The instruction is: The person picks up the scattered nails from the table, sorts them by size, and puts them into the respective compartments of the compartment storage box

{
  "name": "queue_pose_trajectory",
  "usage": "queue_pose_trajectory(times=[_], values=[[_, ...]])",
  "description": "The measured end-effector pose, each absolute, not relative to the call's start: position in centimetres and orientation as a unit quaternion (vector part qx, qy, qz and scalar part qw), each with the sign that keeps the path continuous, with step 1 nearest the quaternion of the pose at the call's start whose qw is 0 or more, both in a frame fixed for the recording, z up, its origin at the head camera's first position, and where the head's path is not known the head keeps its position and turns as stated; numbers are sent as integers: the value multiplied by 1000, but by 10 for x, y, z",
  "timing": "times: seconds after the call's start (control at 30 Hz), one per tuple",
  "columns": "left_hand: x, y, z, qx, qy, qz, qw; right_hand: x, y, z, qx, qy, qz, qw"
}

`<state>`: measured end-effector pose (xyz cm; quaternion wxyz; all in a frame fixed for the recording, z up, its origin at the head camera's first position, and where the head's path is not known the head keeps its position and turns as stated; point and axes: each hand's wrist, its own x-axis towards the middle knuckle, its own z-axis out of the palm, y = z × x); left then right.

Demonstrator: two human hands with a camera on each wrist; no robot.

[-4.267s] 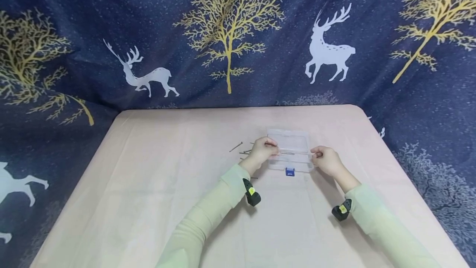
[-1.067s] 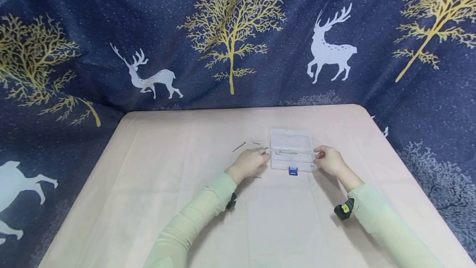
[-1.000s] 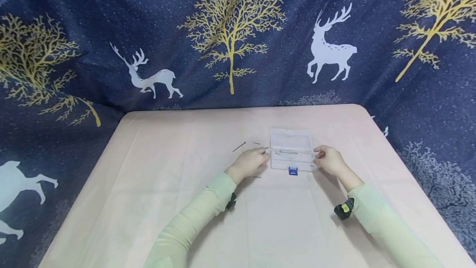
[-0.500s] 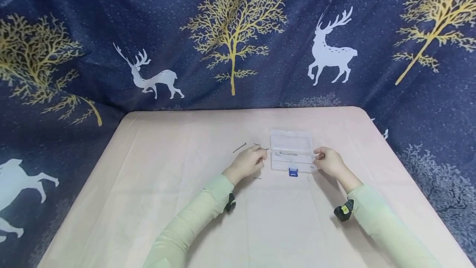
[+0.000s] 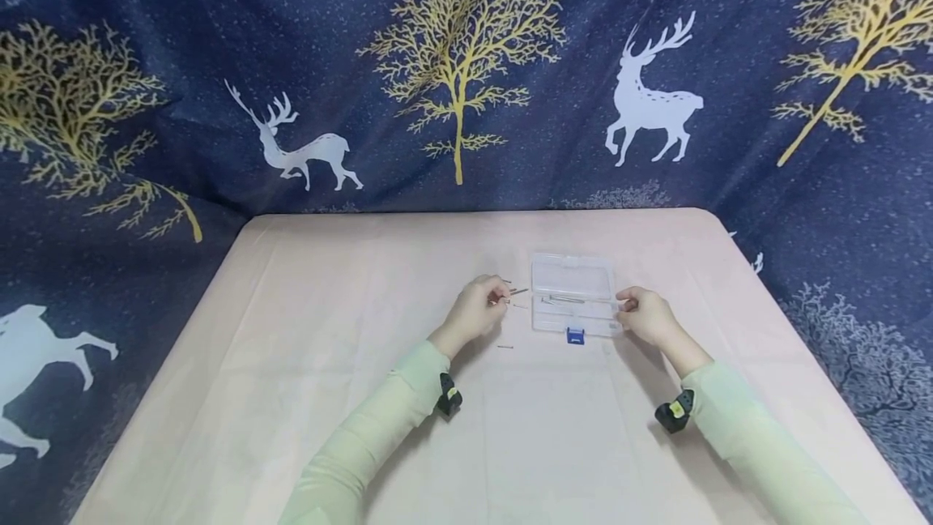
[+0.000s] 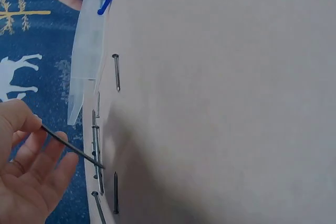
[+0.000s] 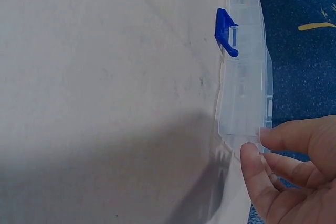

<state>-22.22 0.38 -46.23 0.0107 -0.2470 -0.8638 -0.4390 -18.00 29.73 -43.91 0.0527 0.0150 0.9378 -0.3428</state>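
My left hand [image 5: 470,316] pinches a dark nail [image 6: 71,146] between thumb and forefinger, just left of the box. In the left wrist view the nail slants down across several other nails [image 6: 96,153] lying on the table, and the remaining fingers are spread. A clear plastic box [image 5: 573,274] lies with its lid laid back and a blue latch [image 5: 576,336] at the front. Several nails [image 5: 564,300] rest inside it. My right hand [image 5: 647,316] holds the box's right end, thumb and fingertips at its corner in the right wrist view.
One loose nail [image 5: 505,347] lies nearer the front, left of the box, and another nail [image 6: 116,195] shows low in the left wrist view. A pale cloth covers the table [image 5: 291,395]. Behind hangs a dark blue curtain [image 5: 539,177] with deer and trees.
Earlier my left hand was over the box, then down among the loose nails. Now it has drawn slightly left with a nail between its fingers. The right hand stays at the box.
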Motion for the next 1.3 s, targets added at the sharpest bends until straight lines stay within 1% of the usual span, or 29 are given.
queue_pose_trajectory(times=[0.17,0.37,0.5,0.63,0.87,1.13,1.3], values=[[-224,2,-464,-218,-838,-500,7,-181,298,-440,14,940,-338,48],[-227,3,-466,-118,-796,-594,1,-182,299,-440,13,941,-335,48],[-227,5,-464,-37,-741,-669,-39,-180,299,-440,16,941,-335,50],[-229,9,-463,18,-696,-713,-85,-179,299,-440,19,941,-335,50],[-230,18,-461,67,-645,-753,-109,-179,297,-438,13,939,-342,49],[-233,28,-457,87,-596,-785,-141,-182,299,-439,16,939,-341,48],[-236,35,-455,125,-560,-807,-140,-183,298,-442,22,937,-344,52]])
